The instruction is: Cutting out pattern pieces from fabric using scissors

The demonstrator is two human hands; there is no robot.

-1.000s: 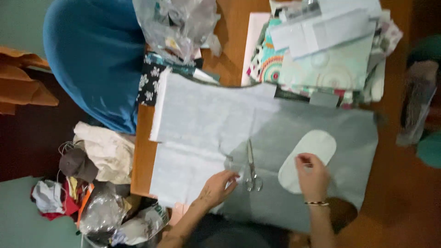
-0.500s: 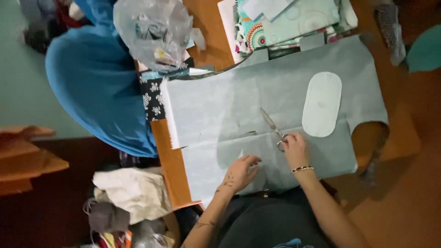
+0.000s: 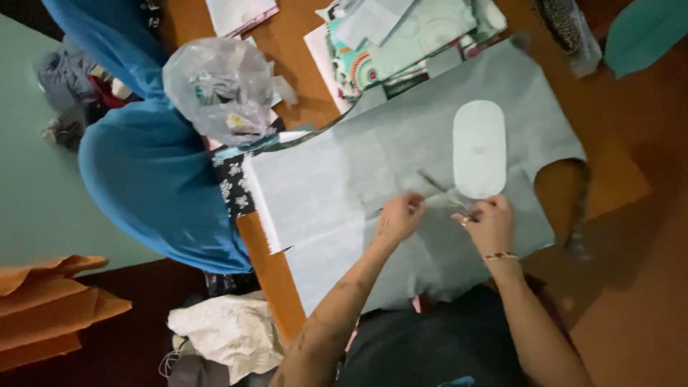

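Here, each label is marking one part of the scene.

Cloth: a large sheet of pale grey-green fabric (image 3: 401, 172) is lying flat across the brown wooden table (image 3: 616, 179), so that it is presenting a smooth surface for cutting.
Pattern: a pale oval paper template (image 3: 479, 148) is resting on the cloth, just beyond the hands, probably as an outline.
Left hand: the left hand (image 3: 399, 216) is curling closed, pinching and pressing the cloth, seemingly to be keeping it taut beside the blades.
Right hand: the right hand (image 3: 487, 223) is closing around the handles of slim metal scissors (image 3: 441, 190), whose blades are pointing away towards the template.
Surroundings: a clear crumpled plastic bag (image 3: 218, 89) and a stack of patterned fabrics (image 3: 401, 36) are sitting at the far edge; a blue rounded cushion (image 3: 150, 179) is lying beside the table.
Change: against the earlier views, the camera is sitting closer, and the hands are now working nearer together below the template.
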